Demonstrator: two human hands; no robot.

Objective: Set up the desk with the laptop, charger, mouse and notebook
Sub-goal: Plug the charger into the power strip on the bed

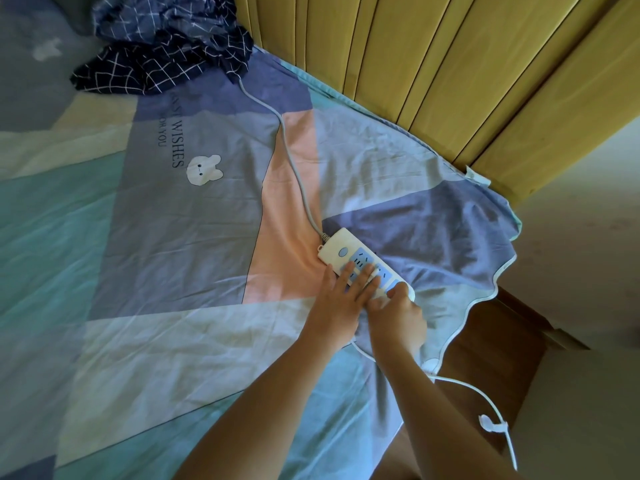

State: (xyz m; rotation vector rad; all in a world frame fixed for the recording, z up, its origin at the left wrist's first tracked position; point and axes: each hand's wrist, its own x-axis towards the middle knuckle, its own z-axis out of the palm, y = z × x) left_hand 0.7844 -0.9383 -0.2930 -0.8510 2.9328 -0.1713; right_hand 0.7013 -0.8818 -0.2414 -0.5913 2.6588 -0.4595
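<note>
Far up and to the left of the grip: a dark checked cloth (162, 60), heaped on the bedsheet (138, 237), covering the far end of a grey cord (294, 161). Runs from there down to the power strip (341, 252), just ahead of the fingers. Hard to judge any slack in that cord, so a tug on the strip could drag it taut.

Left hand (341, 299): spread flat with straight fingers, pressing on the strip's middle sockets, gripping nothing. Steadies the strip only by downward weight on a soft sheet. Could sink or skid sideways under a push from the other side, and fingertips so near the open sockets are a risk in themselves.

Right hand (398, 317): touching the left, curled over the near end of the strip. Cannot tell what is under those fingers, presumably the charger's plug. If so, a crooked push may bend the pins or seat them only halfway.

Behind the right wrist and off to the right: a white charger cable (485, 393), leaving the bed edge and hanging down over the floor (485, 341), with a white clip (491, 426) on it. Hanging weight, or a foot caught in the loop, could pull the plug back out or haul the strip toward the edge.

No laptop, mouse or notebook in view.
</note>
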